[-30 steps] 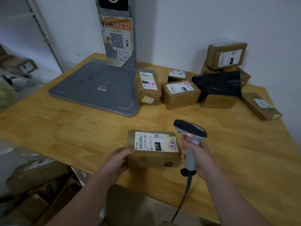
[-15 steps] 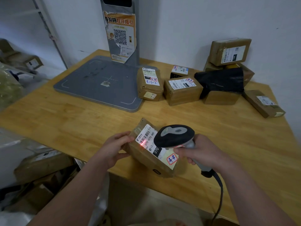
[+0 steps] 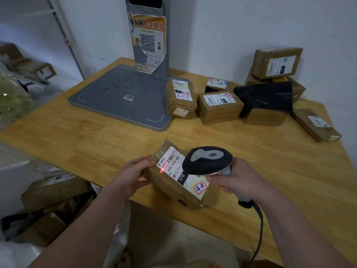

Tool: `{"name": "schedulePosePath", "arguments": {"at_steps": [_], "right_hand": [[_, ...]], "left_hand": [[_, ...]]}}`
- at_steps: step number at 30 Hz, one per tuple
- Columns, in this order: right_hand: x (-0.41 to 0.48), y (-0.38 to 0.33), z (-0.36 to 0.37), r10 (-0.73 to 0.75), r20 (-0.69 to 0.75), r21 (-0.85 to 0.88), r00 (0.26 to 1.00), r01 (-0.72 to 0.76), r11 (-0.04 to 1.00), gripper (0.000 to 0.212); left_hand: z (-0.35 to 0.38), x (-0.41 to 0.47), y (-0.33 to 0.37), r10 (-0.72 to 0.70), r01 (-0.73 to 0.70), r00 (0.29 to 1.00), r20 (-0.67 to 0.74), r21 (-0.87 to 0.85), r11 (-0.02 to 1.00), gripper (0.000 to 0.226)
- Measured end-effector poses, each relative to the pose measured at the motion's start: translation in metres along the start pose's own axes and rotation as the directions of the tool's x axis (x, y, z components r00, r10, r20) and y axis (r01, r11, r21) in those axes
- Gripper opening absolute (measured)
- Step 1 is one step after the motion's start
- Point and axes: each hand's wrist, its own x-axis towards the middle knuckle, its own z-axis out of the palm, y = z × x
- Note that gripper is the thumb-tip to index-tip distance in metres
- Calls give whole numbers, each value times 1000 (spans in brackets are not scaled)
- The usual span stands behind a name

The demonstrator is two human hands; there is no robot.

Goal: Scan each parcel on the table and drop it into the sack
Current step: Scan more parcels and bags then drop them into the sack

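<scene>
parcel at table edge, scanner above

We see dim, soft, bluish light with faint shadows on the tabletop. Wide-angle bending curves the edges, the left margin is blurred, and a red scan line glows.

A light brown wooden bench stands against a plain white wall. A thin grey metal rail goes up the wall, to the left of the bench. Under the bench's near edge, the floor looks pale. The light is dim and soft.
</scene>
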Motion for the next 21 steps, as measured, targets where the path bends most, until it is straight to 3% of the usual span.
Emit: {"name": "schedulePosePath", "arguments": {"at_steps": [9,13,18,21], "right_hand": [[11,-3,11,-19,17,21,1000,18,1000,12],[26,-17,32,-46,95,95,994,37,995,11],[52,-43,77,-105,228,134,968,76,988,8],[67,-56,108,-135,316,122,939,101,987,5]], "left_hand": [[-15,-7,1,15,-16,999,-38,-21,1000,35],[-51,-20,10,60,-77,981,-185,-91,993,20],[-140,-54,21,81,-191,866,-494,-176,966,17],[-188,-84,16,91,-254,769,-632,-171,952,28]]}}
